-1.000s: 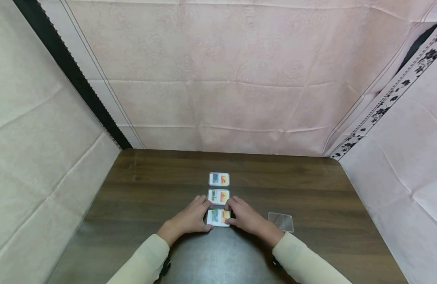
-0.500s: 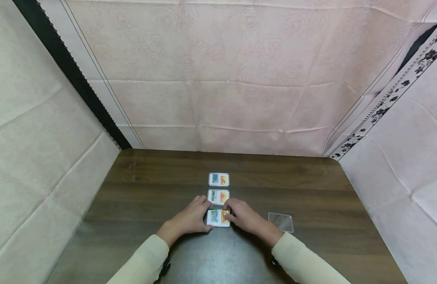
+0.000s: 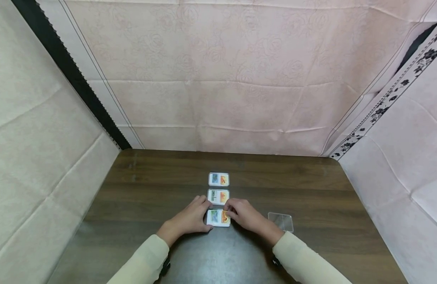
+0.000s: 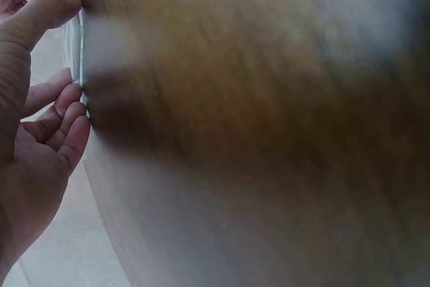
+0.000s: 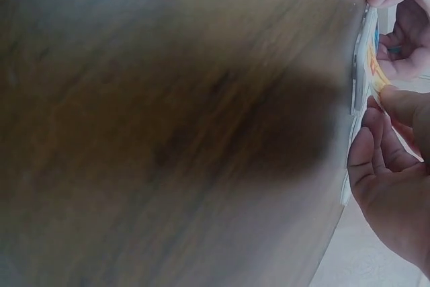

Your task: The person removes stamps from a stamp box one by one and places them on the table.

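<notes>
A small flat plastic case (image 5: 358, 78) lies nearest the person, the closest of three in a column. Inside it is a white picture card (image 3: 216, 217) with blue-green and orange prints. My left hand (image 3: 191, 217) grips the case's left end, thumb at the near edge and fingers at the far edge. At the card's far right corner, my right hand (image 3: 246, 215) pinches the orange-printed part between thumb and index finger. The right wrist view shows that card edge (image 5: 374, 65) bent up from the case. The other right fingers curl beside the case.
Two more cased picture cards, the middle one (image 3: 218, 196) and the far one (image 3: 219, 179), lie in line beyond. A clear plastic lid (image 3: 283, 221) rests by the right forearm. The brown wooden table (image 3: 150, 177) is bordered by pale cloth hangings (image 3: 218, 98).
The right thumb has moved from the case's right edge up to the card's far right corner, closing toward the index finger. The left hand and the cases stay in place.
</notes>
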The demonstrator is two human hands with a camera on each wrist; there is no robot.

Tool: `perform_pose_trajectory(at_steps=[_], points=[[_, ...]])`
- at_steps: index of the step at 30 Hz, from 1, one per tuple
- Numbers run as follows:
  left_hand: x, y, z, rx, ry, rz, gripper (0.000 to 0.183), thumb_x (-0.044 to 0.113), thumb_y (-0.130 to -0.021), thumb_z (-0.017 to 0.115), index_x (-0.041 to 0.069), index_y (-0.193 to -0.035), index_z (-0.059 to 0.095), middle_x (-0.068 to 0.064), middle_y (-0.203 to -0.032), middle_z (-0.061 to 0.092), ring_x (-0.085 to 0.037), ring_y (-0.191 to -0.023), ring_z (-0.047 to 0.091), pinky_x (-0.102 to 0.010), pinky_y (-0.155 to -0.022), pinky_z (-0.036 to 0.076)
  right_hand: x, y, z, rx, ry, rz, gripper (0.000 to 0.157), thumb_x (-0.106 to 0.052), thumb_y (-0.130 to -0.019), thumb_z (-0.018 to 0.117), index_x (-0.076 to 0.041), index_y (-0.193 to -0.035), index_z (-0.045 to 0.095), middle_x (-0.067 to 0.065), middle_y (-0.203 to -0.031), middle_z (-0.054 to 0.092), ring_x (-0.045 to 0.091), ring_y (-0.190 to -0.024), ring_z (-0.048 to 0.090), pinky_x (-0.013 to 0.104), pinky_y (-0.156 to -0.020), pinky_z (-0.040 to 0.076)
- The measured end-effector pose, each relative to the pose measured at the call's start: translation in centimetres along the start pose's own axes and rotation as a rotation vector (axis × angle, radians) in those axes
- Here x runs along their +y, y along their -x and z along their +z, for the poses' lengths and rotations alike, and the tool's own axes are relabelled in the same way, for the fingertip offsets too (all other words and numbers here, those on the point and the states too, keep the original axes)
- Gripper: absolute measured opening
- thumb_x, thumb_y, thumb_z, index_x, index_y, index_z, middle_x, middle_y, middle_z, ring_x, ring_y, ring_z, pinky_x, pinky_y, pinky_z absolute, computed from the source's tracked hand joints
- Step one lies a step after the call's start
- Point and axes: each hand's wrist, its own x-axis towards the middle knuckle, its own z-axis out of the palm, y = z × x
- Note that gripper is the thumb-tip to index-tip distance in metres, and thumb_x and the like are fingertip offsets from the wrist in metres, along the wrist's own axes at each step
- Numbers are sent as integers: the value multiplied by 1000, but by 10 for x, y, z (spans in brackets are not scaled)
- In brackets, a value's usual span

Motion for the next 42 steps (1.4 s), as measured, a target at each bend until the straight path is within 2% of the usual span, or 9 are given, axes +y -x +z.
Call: perform_pose_trajectory(at_steps=[13, 23, 30, 42], points=[[-1, 0, 1, -3, -2, -2, 59, 43, -78, 87, 10, -122, 65, 0, -116, 55, -14, -103, 46, -31, -88, 48, 1, 1, -8, -38, -108, 66, 6, -13, -100, 68, -16, -95, 67, -8, -86, 64, 5, -76, 57, 24, -69, 51], [-1, 0, -2, -4, 1, -16, 59, 42, -79, 87, 9, -123, 65, 0, -116, 55, -14, -103, 46, -31, -88, 48, 2, 5, -29, -31, -129, 61, 6, -13, -101, 67, -16, -96, 68, -7, -88, 66, 6, -80, 58, 24, -71, 52], [2, 0, 0, 7, -12, -2, 59, 42, -79, 87, 9, -123, 66, -1, -116, 56, -15, -103, 46, -32, -89, 48, 12, 18, -43, -52, -116, 122, 6, -18, -102, 67, -21, -97, 66, -9, -87, 63, 9, -80, 57, 26, -70, 52], [0, 1, 1, 28, -28, 23, 58, 41, -78, 87, 8, -121, 66, -1, -115, 57, -14, -102, 47, -31, -89, 48, 30, 41, -62, -31, -90, 123, 8, -15, -100, 68, -19, -94, 65, -8, -86, 62, 7, -80, 56, 25, -70, 50]])
